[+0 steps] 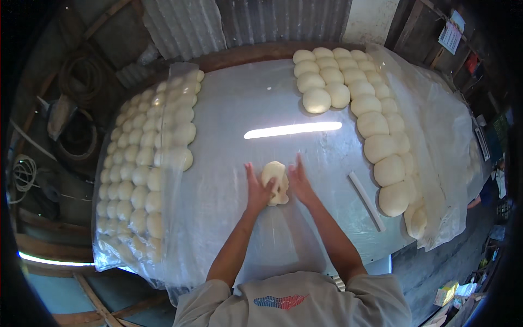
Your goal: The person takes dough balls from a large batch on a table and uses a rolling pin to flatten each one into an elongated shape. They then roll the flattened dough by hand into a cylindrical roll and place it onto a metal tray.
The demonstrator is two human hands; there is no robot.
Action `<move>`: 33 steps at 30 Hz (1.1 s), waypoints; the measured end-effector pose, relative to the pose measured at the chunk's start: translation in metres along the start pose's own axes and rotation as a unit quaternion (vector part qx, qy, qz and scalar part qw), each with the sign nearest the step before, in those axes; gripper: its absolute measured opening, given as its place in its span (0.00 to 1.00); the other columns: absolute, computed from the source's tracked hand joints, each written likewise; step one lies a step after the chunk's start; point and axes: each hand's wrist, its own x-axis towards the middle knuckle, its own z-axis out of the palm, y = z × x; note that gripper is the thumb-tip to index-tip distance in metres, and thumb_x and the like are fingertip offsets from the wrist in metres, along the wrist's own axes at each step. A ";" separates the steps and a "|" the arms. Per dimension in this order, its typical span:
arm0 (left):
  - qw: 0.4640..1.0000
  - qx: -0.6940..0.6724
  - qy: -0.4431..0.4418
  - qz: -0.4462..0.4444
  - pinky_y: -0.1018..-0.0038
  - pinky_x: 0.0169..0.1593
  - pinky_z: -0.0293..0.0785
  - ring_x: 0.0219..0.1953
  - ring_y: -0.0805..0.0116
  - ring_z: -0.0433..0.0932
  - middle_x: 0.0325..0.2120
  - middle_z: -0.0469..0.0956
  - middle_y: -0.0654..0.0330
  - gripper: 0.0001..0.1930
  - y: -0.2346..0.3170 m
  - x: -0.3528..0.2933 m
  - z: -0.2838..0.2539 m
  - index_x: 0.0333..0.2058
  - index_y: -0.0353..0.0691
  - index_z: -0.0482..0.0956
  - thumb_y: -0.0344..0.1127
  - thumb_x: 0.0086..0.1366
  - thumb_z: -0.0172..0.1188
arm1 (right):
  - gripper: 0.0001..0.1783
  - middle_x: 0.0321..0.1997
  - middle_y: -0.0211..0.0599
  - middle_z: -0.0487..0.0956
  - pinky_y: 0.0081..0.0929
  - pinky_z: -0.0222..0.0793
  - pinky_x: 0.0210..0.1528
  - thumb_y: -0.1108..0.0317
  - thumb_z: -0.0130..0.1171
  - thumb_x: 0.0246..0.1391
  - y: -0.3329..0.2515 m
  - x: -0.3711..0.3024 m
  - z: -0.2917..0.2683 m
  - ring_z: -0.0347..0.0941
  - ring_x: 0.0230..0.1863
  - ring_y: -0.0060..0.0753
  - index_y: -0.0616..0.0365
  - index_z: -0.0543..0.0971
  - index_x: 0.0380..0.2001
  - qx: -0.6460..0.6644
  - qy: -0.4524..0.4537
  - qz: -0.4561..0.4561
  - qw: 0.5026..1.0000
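A lump of pale dough [275, 175] lies on the metal-topped table [229, 120] in front of me, smooth at its far end and uneven at its near right side. My left hand [258, 188] is at its left, fingers stretched forward and apart, with the thumb resting on the dough. On the other side, my right hand [299, 184] has its fingers extended, its thumb side close against the dough's right edge. Neither hand is closed around the lump. Whether the right thumb touches it, I cannot tell.
Rows of dough balls [126, 173] under clear plastic sheeting [174, 207] fill the left side. More dough balls [376, 125] line the right, partly beneath another plastic sheet [436, 147]. A pale narrow stick [366, 201] lies right of my hands. Corrugated metal [283, 22] stands behind.
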 end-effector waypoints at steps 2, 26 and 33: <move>0.998 -0.054 0.032 -0.012 0.60 0.69 0.44 0.70 0.47 0.42 0.67 0.41 0.39 0.43 -0.018 -0.010 -0.015 0.66 0.28 0.40 0.42 0.64 0.58 | 0.42 0.72 0.56 0.45 0.39 0.35 0.72 0.52 0.50 0.62 0.010 -0.021 -0.049 0.38 0.74 0.51 0.67 0.46 0.67 -0.206 0.100 -0.071 0.971; 0.896 0.408 -0.143 0.105 0.35 0.64 0.28 0.68 0.53 0.52 0.62 0.61 0.48 0.28 -0.017 0.019 -0.046 0.57 0.31 0.66 0.50 0.69 0.40 | 0.41 0.64 0.56 0.62 0.66 0.36 0.67 0.39 0.46 0.56 0.010 0.023 -0.037 0.55 0.67 0.53 0.53 0.59 0.65 -0.551 -0.055 -0.192 0.810; 0.922 0.386 -0.043 -0.003 0.34 0.64 0.27 0.68 0.53 0.52 0.63 0.58 0.46 0.32 -0.020 0.129 -0.013 0.63 0.35 0.58 0.54 0.69 0.35 | 0.42 0.69 0.52 0.53 0.66 0.31 0.67 0.39 0.39 0.59 0.017 0.151 -0.025 0.46 0.71 0.56 0.54 0.52 0.68 -0.481 0.022 -0.157 0.862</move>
